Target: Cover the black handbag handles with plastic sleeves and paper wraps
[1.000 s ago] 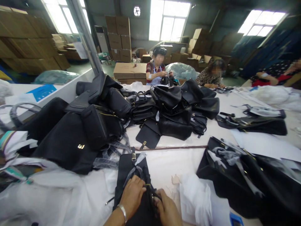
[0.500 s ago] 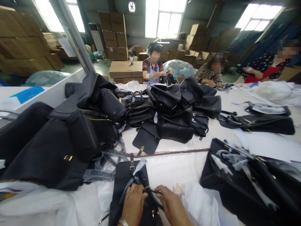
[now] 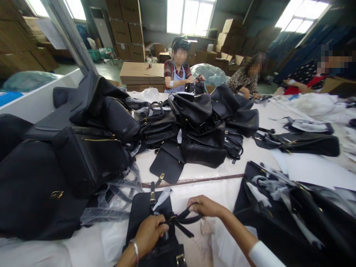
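A black handbag (image 3: 144, 211) lies flat on the white table right in front of me. My left hand (image 3: 148, 233) is closed on the bag's top, pinching it where the handle joins. My right hand (image 3: 204, 205) is closed round the bag's thin black handle (image 3: 185, 219) and holds its loop out to the right. A gold buckle strap (image 3: 152, 193) points away from me at the bag's far end.
Heaps of black handbags fill the left (image 3: 69, 148) and the middle (image 3: 200, 126) of the table; another bag with plastic wrap (image 3: 292, 207) lies at right. White paper sheets (image 3: 314, 168) lie about. Three people sit at the far side. Cardboard boxes (image 3: 125, 29) stand behind.
My right hand has moved right and away from the left hand, drawing the handle loop out of the bag's top. The view has tipped down and left a little.
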Motion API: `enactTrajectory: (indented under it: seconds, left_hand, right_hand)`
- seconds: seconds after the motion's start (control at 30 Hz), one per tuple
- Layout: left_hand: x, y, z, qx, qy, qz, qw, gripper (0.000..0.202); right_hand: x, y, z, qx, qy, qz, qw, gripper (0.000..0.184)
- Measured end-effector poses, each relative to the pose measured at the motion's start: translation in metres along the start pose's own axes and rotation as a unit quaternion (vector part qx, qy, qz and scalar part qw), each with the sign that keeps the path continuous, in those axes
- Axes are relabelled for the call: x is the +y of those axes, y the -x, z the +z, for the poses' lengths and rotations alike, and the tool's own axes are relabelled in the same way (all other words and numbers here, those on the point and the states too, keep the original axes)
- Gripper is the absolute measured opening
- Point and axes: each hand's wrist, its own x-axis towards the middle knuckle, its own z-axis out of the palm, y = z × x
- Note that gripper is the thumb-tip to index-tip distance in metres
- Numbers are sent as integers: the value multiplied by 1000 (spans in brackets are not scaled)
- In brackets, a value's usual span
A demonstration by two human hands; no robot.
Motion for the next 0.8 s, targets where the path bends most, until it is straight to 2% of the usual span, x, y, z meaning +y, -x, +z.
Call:
enactTrajectory:
  seconds: [0.27,0.37,0.43,0.53,0.63,0.7,0.8]
  left_hand:
    - [-12,-16,-3,-50,149,18,987,28]
    - [-11,-23,-5,-80,213,11,974,34]
    - [-8,-24,-6,-77,189,0,979,34]
    - [-2,-17,-4,-8,31,-1,999,25]
    - [6,-5,1,42,-78,13,996,17]
    - [11,0,6,36,-48,7,998,20]
    - [16,1,12,-21,115,3,993,22]
  right_hand:
    - [18,-34,-27,-26,-12,19,999,19]
    - [14,-41,-37,3,1,7,1000,18]
    - [8,-40,-35,47,19,-9,999,16]
    - [-4,-26,-14,125,48,-41,990,14]
    - [-15,5,22,206,91,-83,971,13]
    - [-19,28,47,242,121,-105,957,14]
    - [-11,54,82,269,185,-162,931,20]
